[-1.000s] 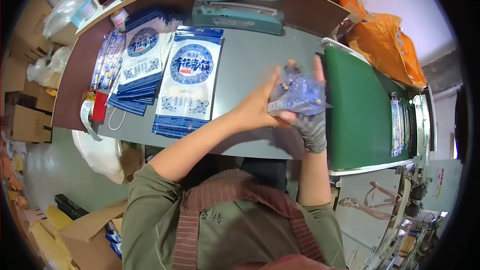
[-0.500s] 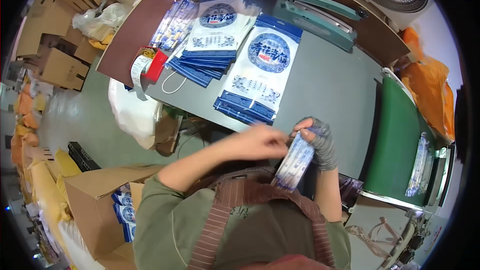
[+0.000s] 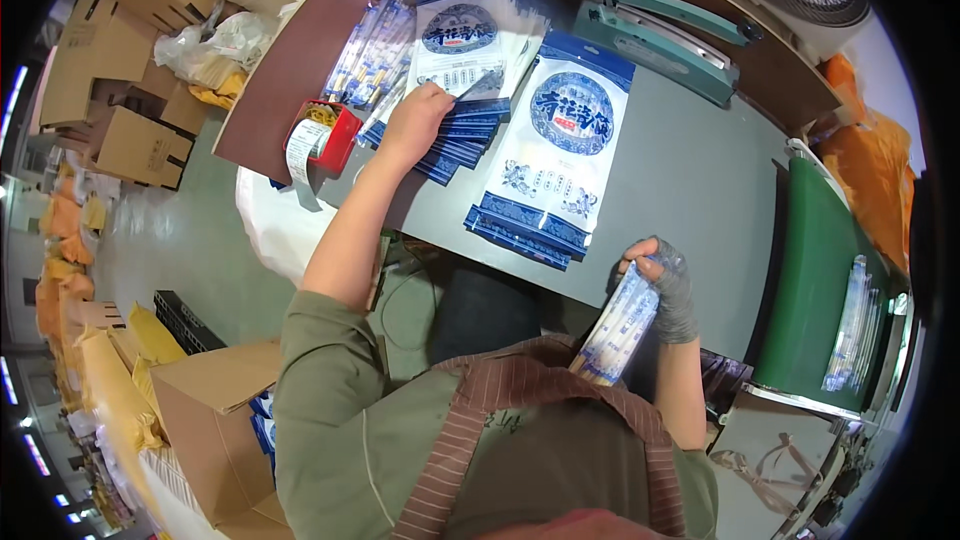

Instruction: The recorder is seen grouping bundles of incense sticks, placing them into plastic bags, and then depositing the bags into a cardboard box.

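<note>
My left hand (image 3: 416,122) reaches across the table to a fanned stack of blue-and-white printed bags (image 3: 459,27). Its fingers are closed at the lower edge of the top bag, which bends up there. Close to my body, my right hand (image 3: 662,285), in a grey fingerless glove, is wrapped around a bundle of slim blue-and-white wrapped sticks (image 3: 618,328). The bundle slants down toward my apron, held by its upper end. A second pile of the same bags (image 3: 560,145) lies flat between my hands. More wrapped sticks (image 3: 372,52) lie left of the stack.
A red box (image 3: 341,140) with rubber bands and a paper label roll sits at the table's left edge. Toward the back right stands a green heat sealer (image 3: 660,38). A green conveyor (image 3: 815,280) runs along the right. An open carton (image 3: 215,430) stands at lower left.
My left hand has moved from beside the stick bundle up and left to the bag stack. My right hand still holds the bundle. The view has shifted slightly.
</note>
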